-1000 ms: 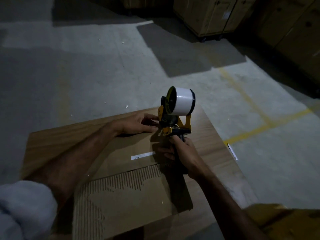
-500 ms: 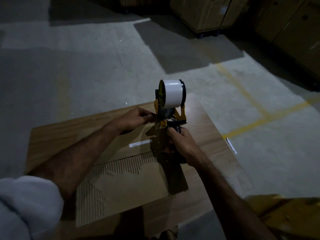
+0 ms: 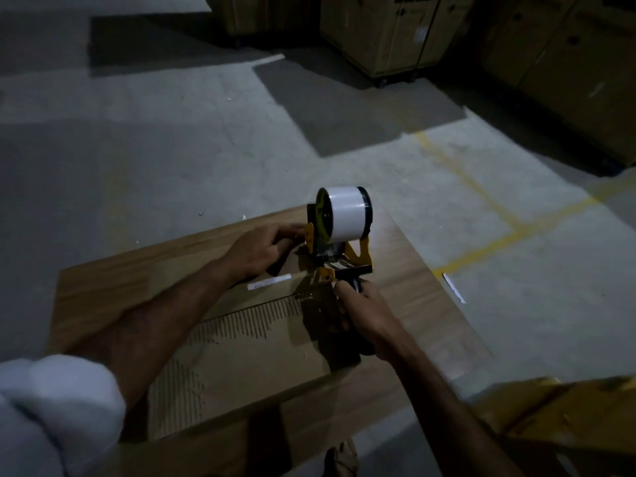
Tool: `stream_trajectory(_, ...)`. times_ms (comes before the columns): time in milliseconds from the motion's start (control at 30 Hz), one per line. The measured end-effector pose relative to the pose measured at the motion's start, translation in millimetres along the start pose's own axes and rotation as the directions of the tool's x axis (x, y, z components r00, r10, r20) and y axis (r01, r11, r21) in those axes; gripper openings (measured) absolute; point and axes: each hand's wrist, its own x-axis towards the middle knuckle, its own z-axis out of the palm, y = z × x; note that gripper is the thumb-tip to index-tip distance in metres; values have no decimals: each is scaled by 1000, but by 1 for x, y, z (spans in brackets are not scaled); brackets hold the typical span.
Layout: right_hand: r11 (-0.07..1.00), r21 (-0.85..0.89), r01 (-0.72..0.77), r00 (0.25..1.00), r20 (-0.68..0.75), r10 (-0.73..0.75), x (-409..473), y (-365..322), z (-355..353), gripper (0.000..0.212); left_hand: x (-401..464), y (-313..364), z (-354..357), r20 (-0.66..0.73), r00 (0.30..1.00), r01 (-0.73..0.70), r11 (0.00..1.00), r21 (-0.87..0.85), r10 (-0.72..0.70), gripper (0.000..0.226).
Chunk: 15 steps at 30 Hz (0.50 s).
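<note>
Your right hand (image 3: 368,321) grips the handle of the tape dispenser (image 3: 339,256), which stands at the cardboard sheet's (image 3: 258,356) far right corner, near the panel's (image 3: 413,287) far edge. Your left hand (image 3: 261,249) curls against its left side; I cannot tell whether it pinches tape. A sudden pull could drag those fingers onto the cutter.

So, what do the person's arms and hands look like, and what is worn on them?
The left hand and the right hand are bare: no gloves, and no ring or watch shows in this dim light. A pale grey-white sleeve is bunched up near the elbow, leaving the left forearm uncovered. The right forearm is bare too; no sleeve shows there.
</note>
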Motion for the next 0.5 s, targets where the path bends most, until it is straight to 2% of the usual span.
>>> stream_trajectory(100, 1000, 20, -16, 1000, -2, 16, 2, 1, 1, 27, 6, 7, 1, -71, 996, 45, 999, 1, -45, 22)
stream_trajectory(233, 999, 29, -24, 1000, -5, 24, 5, 4, 1, 28, 10, 7, 6, -161, 986, 53, 999, 13, -50, 18)
stream_trajectory(367, 999, 46, -26, 1000, -15, 27, 6, 5, 1, 28, 12, 2, 10, -194, 971, 142, 990, 6, -138, 32)
stream_trajectory(500, 999, 34, -13, 1000, -4, 13, 8, 3, 1, 26, 19, 2, 15, -208, 959, 215, 973, 84, -194, 30)
